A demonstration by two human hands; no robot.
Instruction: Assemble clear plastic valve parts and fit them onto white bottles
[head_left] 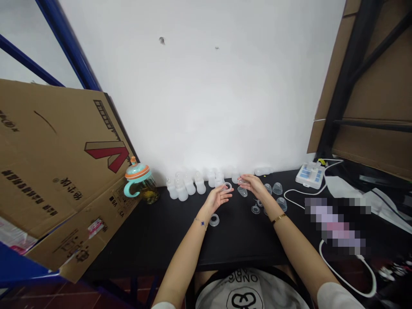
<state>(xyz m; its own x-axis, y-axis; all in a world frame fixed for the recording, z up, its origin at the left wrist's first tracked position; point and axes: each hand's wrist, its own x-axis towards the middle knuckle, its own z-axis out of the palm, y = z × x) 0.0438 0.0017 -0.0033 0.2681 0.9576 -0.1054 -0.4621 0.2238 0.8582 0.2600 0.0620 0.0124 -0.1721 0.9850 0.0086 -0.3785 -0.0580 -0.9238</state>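
My left hand (216,199) holds a white bottle collar ring (228,187) between thumb and forefinger, the other fingers loosely curled. Just to its right, my right hand (255,187) is closed at the fingertips around something small and pale that I cannot make out. Another collar ring (214,220) lies on the black table in front of my left wrist. Clear bottle teats (255,209) rest beneath my right forearm, and a clear dome cap (242,192) sits below the right fingers. White baby bottles (182,191) stand along the wall, beyond and left of my hands.
More dome caps (277,188) lie right of my right wrist. A jug with a turquoise handle (141,180) stands left, beside a large cardboard box (64,163). At right are a white power strip (310,175), a white cable (294,191) and a blurred-out device (336,225).
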